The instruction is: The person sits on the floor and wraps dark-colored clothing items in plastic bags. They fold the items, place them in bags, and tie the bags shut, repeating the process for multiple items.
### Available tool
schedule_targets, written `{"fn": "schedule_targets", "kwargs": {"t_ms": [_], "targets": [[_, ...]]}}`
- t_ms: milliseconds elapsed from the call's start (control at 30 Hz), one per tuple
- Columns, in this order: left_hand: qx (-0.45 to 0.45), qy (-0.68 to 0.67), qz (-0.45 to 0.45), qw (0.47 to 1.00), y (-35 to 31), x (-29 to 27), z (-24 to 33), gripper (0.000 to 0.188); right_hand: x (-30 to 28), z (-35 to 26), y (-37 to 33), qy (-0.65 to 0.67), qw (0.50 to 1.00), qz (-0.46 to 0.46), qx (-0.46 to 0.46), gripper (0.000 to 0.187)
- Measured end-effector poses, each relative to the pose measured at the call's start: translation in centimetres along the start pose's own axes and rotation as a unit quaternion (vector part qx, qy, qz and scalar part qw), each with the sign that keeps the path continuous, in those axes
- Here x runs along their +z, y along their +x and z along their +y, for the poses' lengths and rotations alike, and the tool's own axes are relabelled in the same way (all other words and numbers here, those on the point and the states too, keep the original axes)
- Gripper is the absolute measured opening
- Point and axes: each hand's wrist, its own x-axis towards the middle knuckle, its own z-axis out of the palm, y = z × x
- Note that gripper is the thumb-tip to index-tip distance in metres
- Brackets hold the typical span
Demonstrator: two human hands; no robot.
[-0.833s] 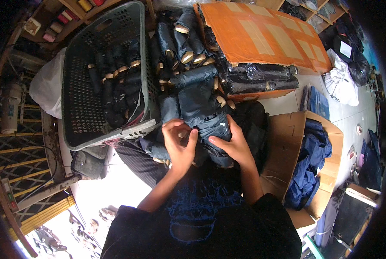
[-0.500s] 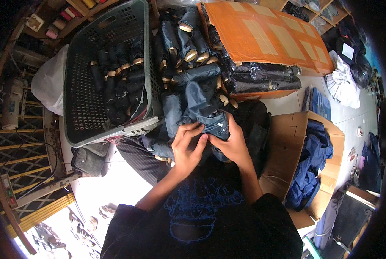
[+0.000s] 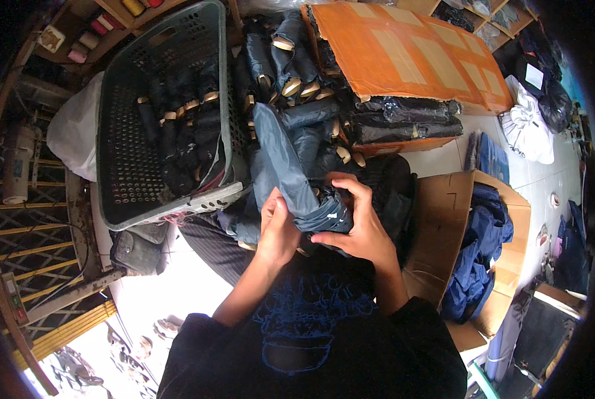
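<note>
Between my hands is a bundle of thin, slightly shiny dark blue fabric, partly rolled, with a small white mark on it. A long loose flap of this fabric stands up from it and leans to the left. My left hand grips the base of the flap, thumb up along the cloth. My right hand curls round the right side of the bundle, thumb below and fingers over the top. Beyond my hands lies a heap of similar dark rolled bundles, several with pale beige ends.
On the left, a dark green perforated plastic basket holds more rolled bundles. An orange cardboard carton with dark packages stands at the far right. An open brown box with blue cloth sits nearer on the right. A metal lattice gate lines the left.
The fabric flap has been lifted from lying over the heap and now stands up to the left. My left hand has closed lower on it; my right hand has shifted slightly right and down.
</note>
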Motion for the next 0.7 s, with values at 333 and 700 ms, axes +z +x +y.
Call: {"fn": "schedule_targets", "kwargs": {"t_ms": [333, 700], "targets": [[0.055, 0.144, 0.022, 0.988, -0.9, 0.4, -0.3, 0.052, 0.4, 1.6, -0.7, 0.092, 0.995, 0.007, 0.032, 0.08], [0.43, 0.549, 0.028, 0.716, 0.4, -0.5, 1.1, 0.041, 0.4, -0.4, 0.0, -0.108, 0.992, 0.015, 0.066, 0.064]]}}
